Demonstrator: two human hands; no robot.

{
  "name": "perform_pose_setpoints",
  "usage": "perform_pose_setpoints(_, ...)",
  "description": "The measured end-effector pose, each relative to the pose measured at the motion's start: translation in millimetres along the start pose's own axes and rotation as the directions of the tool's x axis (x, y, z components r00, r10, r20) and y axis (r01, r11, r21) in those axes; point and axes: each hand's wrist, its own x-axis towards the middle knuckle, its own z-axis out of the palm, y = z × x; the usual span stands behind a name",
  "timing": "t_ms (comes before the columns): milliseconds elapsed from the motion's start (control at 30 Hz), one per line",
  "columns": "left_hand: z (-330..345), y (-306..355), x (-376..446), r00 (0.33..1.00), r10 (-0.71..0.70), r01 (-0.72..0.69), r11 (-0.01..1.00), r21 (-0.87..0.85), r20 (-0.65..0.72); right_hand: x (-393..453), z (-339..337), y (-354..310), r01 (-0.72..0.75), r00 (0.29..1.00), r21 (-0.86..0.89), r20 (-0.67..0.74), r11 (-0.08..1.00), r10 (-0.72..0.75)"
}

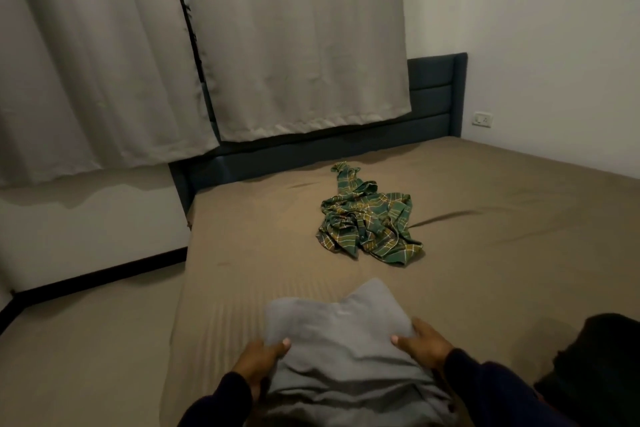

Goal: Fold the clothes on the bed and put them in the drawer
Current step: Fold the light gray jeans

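Folding stage: a grey garment (332,333) at lower centre is gripped at its sides by the left hand (258,362) and right hand (420,343). The plaid shirt (369,218), mid-frame, awaits folding; stowing the grey one in a drawer, unseen here, is judged next.

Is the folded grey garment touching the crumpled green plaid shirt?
Apart. The head view shows bare brown bedsheet between the grey garment and the green plaid shirt.
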Motion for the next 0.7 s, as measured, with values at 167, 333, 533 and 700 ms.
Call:
perform_pose_setpoints(167,113.4,8.9,-1.5,0.983,0.083,-0.050,0.979,-0.198,0.166,8.5,-113.9,-4.4,0.055,0.967,-0.409,-0.205,0.911,-0.151)
perform_pose_setpoints(333,249.5,-4.7,9.4,0.946,0.052,0.064,0.938,-0.342,0.320,5.9,-229.0,4.2,-0.104,0.922,-0.558,-0.364,0.823,-0.130)
perform_pose_setpoints(533,334.0,-53.3,35.2,0.965,0.093,0.017,0.911,-0.412,0.246,42.6,-288.6,82.0,-0.260,0.926,-0.711,-0.374,0.653,-0.039)
perform_pose_setpoints(700,322.8,-40.6,36.5,0.926,-0.020,0.147,0.939,-0.310,0.378,61.0,-271.4,108.9,-0.390,0.919,-0.740,-0.349,0.548,0.182)
